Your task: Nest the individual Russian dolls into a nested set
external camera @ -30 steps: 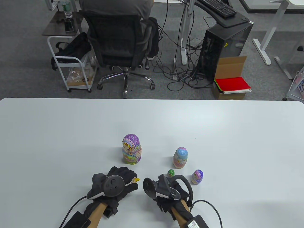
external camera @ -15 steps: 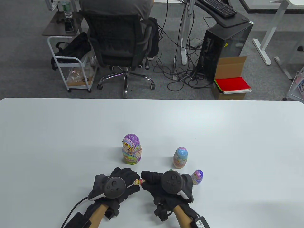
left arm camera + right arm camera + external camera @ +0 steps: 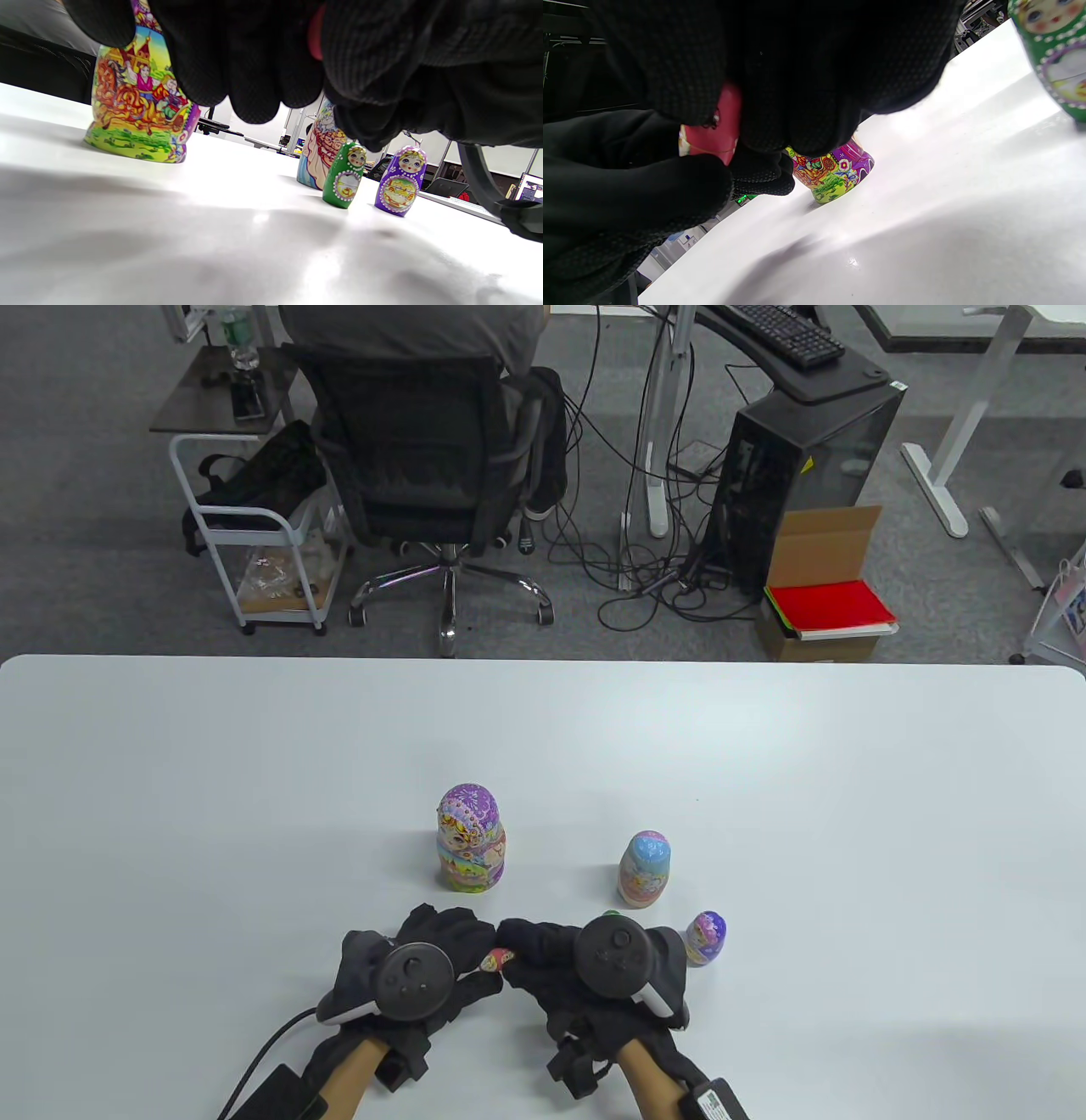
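Observation:
A tiny red doll (image 3: 497, 959) is held between both hands just above the table's near edge. My left hand (image 3: 472, 965) pinches its left end and my right hand (image 3: 519, 952) pinches its right end. The fingers hide most of it; its red body shows in the right wrist view (image 3: 712, 135). The largest doll (image 3: 471, 850), purple and yellow, stands behind the hands. A mid-size blue-topped doll (image 3: 645, 869) and a small purple doll (image 3: 706, 938) stand to the right. A small green doll (image 3: 345, 176) stands by them, nearly hidden behind my right hand in the table view.
The white table (image 3: 254, 780) stretches wide to the left, right and back. Beyond its far edge are an office chair (image 3: 424, 458), a cart and a computer tower on the floor.
My right hand has swung left from beside the green doll and taken hold of the tiny doll's free end. The two hands have since closed in around it. The standing dolls have not moved.

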The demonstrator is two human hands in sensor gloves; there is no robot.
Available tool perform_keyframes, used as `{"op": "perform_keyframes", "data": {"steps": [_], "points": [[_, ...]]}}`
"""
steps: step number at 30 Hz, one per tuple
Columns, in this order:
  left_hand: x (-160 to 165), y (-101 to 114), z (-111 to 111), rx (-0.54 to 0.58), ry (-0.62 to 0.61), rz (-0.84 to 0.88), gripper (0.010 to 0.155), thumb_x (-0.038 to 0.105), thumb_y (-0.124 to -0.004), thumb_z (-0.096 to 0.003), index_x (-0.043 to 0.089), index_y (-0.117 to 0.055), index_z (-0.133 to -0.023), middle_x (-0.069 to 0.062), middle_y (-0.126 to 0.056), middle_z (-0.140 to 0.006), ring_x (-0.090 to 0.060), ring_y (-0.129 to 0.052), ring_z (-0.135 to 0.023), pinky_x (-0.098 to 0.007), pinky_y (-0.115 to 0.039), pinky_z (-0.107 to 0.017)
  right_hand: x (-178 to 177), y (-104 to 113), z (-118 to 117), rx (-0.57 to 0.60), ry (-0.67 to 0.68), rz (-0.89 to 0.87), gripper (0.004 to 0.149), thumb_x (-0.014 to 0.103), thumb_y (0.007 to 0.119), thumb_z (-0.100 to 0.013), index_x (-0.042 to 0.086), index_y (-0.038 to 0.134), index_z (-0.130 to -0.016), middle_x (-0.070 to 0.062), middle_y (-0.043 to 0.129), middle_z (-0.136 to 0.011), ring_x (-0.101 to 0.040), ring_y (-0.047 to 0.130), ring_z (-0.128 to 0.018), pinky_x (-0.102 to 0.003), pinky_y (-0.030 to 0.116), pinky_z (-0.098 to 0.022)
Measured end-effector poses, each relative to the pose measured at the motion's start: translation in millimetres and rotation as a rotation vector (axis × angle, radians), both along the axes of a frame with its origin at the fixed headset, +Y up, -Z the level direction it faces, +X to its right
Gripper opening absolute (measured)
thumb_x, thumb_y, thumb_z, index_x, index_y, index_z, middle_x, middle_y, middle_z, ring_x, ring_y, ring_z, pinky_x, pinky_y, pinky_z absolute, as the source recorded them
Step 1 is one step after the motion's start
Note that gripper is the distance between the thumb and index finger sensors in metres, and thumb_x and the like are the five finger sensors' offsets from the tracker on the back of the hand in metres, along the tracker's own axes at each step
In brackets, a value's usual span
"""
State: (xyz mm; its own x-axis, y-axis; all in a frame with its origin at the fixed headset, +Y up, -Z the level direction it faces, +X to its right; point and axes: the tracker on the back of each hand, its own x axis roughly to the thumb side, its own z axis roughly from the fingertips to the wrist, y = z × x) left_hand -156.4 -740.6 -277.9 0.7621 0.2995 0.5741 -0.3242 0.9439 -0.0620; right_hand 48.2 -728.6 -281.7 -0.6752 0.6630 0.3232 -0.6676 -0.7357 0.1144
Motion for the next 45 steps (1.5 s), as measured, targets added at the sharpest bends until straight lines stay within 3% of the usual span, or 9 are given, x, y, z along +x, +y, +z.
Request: {"op": "perform_keyframes", "data": {"steps": [6, 20, 35, 40, 42, 45], "points": [[2, 0, 0, -0.017, -0.023, -0.017, 0.054, 0.042, -0.084, -0.0481, 0.013, -0.085, -0.093, -0.012, -0.091, -0.098, -0.04, -0.08, -0.095, -0.073, -0.056, -0.066, -1, 0, 0, 0.006, 0.02, 0.017, 0.048, 0.035, 0.093, -0.034, 0.025, 0.086, -0.08, 0.0, 0.099, -0.075, -0.024, 0.103, -0.065, -0.048, 0.084, -0.054], [2, 0, 0, -0.066, -0.057, -0.037, 0.053, 0.042, -0.084, -0.048, 0.013, -0.087, -0.092, -0.011, -0.093, -0.096, -0.039, -0.081, -0.095, -0.073, -0.056, -0.066, -6, 4, 6, 0.143, 0.076, 0.109, 0.046, 0.034, 0.095, -0.032, 0.026, 0.088, -0.077, 0.002, 0.1, -0.074, -0.023, 0.104, -0.065, -0.046, 0.086, -0.056], [6, -3, 2, -0.025, -0.036, -0.088, 0.052, 0.042, -0.087, -0.0465, 0.013, -0.089, -0.09, -0.011, -0.095, -0.095, -0.036, -0.082, -0.095, -0.073, -0.056, -0.066, -13, -3, 8, 0.157, 0.064, 0.14, 0.046, 0.032, 0.096, -0.031, 0.023, 0.089, -0.076, -0.001, 0.102, -0.071, -0.024, 0.106, -0.061, -0.046, 0.088, -0.054], [3, -8, -2, -0.066, 0.018, -0.011, 0.057, 0.046, -0.08, -0.0501, 0.012, -0.083, -0.096, -0.014, -0.088, -0.1, -0.042, -0.076, -0.097, -0.073, -0.053, -0.065, -16, -5, 13, 0.173, -0.038, 0.075, 0.046, 0.039, 0.09, -0.035, 0.024, 0.087, -0.079, -0.003, 0.098, -0.075, -0.027, 0.101, -0.064, -0.05, 0.083, -0.054], [2, -9, -5, -0.083, 0.044, 0.001, 0.062, 0.05, -0.077, -0.051, 0.013, -0.079, -0.1, -0.016, -0.082, -0.106, -0.044, -0.07, -0.1, -0.074, -0.051, -0.065, -19, 1, 14, 0.197, -0.081, 0.131, 0.045, 0.039, 0.09, -0.036, 0.025, 0.087, -0.079, -0.003, 0.097, -0.076, -0.027, 0.101, -0.065, -0.049, 0.083, -0.054], [2, -13, -10, -0.201, 0.034, -0.108, 0.076, 0.054, -0.074, -0.0527, 0.011, -0.06, -0.114, -0.022, -0.065, -0.116, -0.051, -0.049, -0.105, -0.076, -0.041, -0.066, -20, 8, 16, 0.252, -0.135, 0.278, 0.045, 0.037, 0.09, -0.036, 0.025, 0.087, -0.08, -0.004, 0.097, -0.076, -0.028, 0.101, -0.065, -0.05, 0.083, -0.053]]}}
